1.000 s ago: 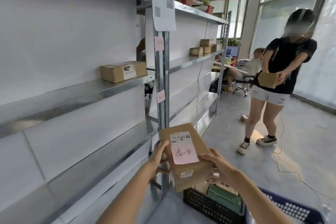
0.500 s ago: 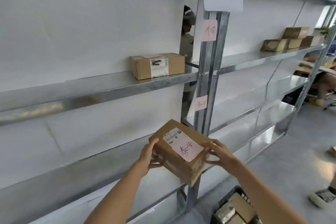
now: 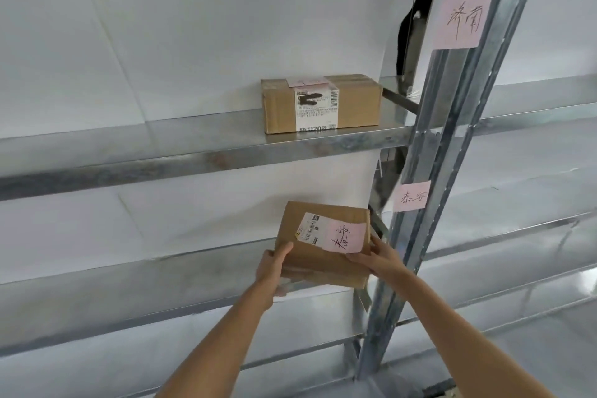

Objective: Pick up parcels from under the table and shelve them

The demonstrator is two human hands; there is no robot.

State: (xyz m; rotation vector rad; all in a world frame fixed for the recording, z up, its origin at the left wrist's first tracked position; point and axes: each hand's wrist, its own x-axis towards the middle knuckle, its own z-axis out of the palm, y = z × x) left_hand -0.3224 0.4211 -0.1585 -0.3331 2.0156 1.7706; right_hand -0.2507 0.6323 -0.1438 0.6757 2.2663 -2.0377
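The left hand (image 3: pixel 274 265) and right hand (image 3: pixel 378 255) are gripping the parcel (image 3: pixel 323 245) by its two ends, holding it over the lower shelf (image 3: pixel 129 287), probably because its pink label is matching the post tag (image 3: pixel 412 200)

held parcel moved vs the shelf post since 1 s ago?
Yes. The held parcel has gone from in front of the post leftward and in over the lower shelf, both hands gripping it.
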